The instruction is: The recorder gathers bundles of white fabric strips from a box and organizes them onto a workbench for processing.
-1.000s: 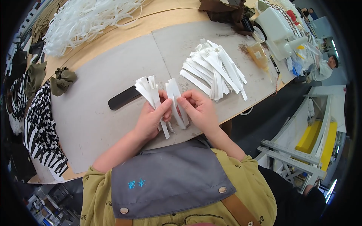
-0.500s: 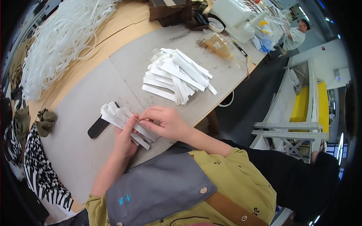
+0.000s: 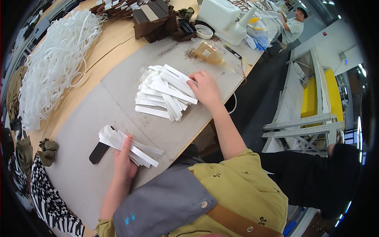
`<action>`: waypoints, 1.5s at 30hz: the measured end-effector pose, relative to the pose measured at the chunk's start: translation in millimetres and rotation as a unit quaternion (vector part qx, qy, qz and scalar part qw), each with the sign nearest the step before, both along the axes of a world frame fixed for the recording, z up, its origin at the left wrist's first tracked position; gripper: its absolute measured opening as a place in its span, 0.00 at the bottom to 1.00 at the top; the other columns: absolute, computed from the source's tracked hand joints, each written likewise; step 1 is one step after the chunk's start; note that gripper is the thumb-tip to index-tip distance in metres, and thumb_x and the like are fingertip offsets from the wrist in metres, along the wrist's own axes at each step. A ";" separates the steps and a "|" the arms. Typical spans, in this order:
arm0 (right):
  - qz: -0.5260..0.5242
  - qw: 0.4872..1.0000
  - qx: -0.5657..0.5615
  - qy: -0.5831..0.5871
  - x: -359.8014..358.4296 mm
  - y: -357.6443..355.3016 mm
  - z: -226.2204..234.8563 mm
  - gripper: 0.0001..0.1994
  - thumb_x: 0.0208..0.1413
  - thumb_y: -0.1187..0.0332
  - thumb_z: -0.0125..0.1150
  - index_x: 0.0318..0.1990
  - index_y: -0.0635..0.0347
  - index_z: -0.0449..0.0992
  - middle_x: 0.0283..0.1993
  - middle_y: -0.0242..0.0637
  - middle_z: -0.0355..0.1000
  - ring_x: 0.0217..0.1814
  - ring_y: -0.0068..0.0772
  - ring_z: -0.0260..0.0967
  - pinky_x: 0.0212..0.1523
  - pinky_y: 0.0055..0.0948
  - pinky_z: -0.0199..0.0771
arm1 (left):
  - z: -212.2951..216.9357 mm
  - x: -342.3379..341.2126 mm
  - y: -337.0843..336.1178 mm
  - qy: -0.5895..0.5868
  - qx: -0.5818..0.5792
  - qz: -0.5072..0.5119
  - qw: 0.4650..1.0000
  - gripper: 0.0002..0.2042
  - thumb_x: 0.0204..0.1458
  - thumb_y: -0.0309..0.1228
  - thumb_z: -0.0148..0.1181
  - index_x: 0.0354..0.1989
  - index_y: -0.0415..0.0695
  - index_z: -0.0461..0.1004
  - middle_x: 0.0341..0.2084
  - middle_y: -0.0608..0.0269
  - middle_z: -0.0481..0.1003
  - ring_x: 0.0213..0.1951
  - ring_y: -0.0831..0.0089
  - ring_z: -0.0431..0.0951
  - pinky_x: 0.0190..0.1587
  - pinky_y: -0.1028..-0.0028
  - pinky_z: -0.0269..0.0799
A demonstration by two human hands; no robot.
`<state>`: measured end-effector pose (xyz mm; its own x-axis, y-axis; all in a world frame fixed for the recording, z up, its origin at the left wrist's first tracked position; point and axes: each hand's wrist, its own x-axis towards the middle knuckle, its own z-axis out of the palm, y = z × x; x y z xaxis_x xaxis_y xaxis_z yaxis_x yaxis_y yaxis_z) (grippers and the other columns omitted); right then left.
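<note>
White strips: two lots on the grey mat point(image 3: 118, 91) of the workbench point(image 3: 98, 43). Order below is big to small.

- Workbench: wooden top, grey mat over the near part, curves away toward the far edge.
- Tangle of white cord point(image 3: 55, 59): big heap on the far left side of the bench, well apart from both hands.
- Zebra-print fabric point(image 3: 51, 205): hangs at the near left edge of the bench.
- Loose pile of white strips point(image 3: 164, 93): lies mid-mat, fanned out, ends pointing all ways.
- White machine point(image 3: 225, 17): far end of bench, beside brown fabric pieces point(image 3: 150, 15).
- Right hand point(image 3: 206, 89): arm stretched out, palm down on the right edge of the loose pile, fingers spread over the top strips. Touching; cannot tell if it pinches one.
- Left hand point(image 3: 124, 162): near the bench's front edge, closed around a bundle of white strips point(image 3: 126, 146), thumb across them.
- Black flat bar point(image 3: 98, 152): on the mat, partly under the bundle.
- Olive fabric knot point(image 3: 48, 150): left of the bar, apart from it.

Hands well apart.
</note>
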<state>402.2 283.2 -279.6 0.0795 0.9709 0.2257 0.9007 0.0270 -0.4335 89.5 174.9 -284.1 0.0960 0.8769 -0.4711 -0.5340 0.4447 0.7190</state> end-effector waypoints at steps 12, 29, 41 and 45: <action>-0.021 0.951 0.119 0.286 -33.3 -24.6 39.2 0.08 0.58 0.69 0.53 0.40 0.62 0.67 0.30 0.37 0.71 0.31 0.33 0.70 0.32 0.29 0.68 | -5.1 -4.4 -0.9 -0.075 0.047 -0.012 0.996 0.08 0.58 0.36 0.52 0.39 0.45 0.66 0.29 0.68 0.67 0.31 0.74 0.72 0.35 0.72 0.71; 0.170 0.670 -0.318 0.649 -151.6 -89.3 18.7 0.11 0.63 0.62 0.48 0.43 0.61 0.69 0.28 0.29 0.68 0.29 0.19 0.62 0.33 0.18 0.61 | 1.0 -8.0 -1.4 -0.168 0.009 -0.011 0.986 0.10 0.58 0.35 0.54 0.40 0.45 0.63 0.23 0.71 0.63 0.26 0.80 0.66 0.32 0.76 0.69; 0.180 0.650 -0.380 0.634 -153.3 -91.9 14.7 0.14 0.64 0.63 0.47 0.48 0.63 0.70 0.32 0.28 0.70 0.33 0.15 0.64 0.37 0.17 0.65 | -11.8 -14.4 -1.8 -0.171 0.063 0.018 0.983 0.08 0.57 0.34 0.56 0.41 0.47 0.67 0.24 0.70 0.66 0.27 0.80 0.66 0.35 0.77 0.65; 0.145 0.694 -0.323 0.627 -155.7 -90.5 10.9 0.14 0.64 0.64 0.46 0.49 0.63 0.69 0.36 0.29 0.70 0.34 0.15 0.65 0.39 0.18 0.65 | 6.6 -7.2 0.7 -0.131 -0.013 0.057 0.990 0.08 0.58 0.35 0.54 0.40 0.47 0.67 0.27 0.69 0.66 0.30 0.78 0.67 0.36 0.77 0.66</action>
<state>246.5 192.7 -268.7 -0.3993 0.8540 -0.3335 -0.1977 -0.4354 -0.8782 82.3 175.6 -277.6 0.1192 0.8771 -0.4652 -0.7479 0.3875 0.5390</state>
